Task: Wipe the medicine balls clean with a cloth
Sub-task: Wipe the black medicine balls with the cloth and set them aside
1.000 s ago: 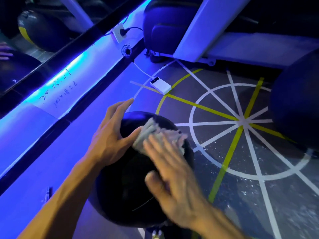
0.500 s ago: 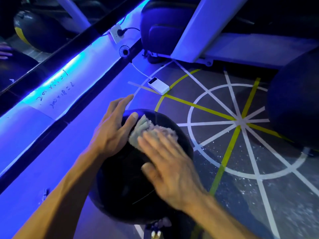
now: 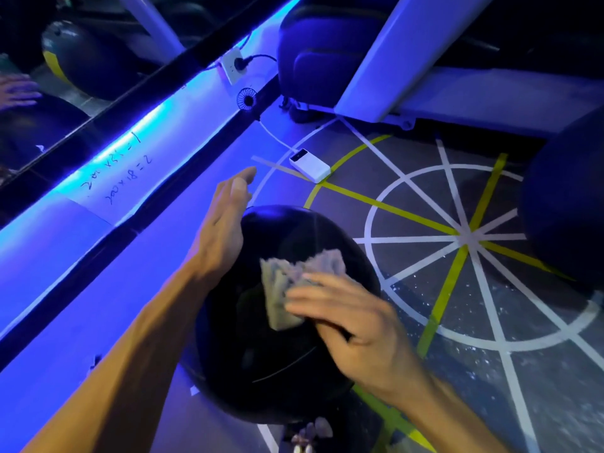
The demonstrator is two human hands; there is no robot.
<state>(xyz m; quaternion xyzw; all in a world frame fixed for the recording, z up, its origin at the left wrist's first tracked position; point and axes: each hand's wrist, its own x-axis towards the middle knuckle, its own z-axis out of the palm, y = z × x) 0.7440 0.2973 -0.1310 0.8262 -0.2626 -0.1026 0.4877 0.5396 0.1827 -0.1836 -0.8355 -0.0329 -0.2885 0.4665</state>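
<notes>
**Wiping the first ball, a second one waits**

The floor is dark and speckled, with white and yellow tape lines in a wheel pattern, and a blue light strip runs along the wall at the left. A white power bank lies on the tape lines near a small fan.

The black medicine ball sits on the floor directly below the camera. The right hand presses the grey cloth flat on the top of the ball, fingers straight. The left hand rests on the ball's left side, fingers straight and loose, gripping nothing.

I judge the work is in the middle: the top is being wiped, the lower sides probably remain. Another dark ball at the right edge looks not yet handled.
</notes>
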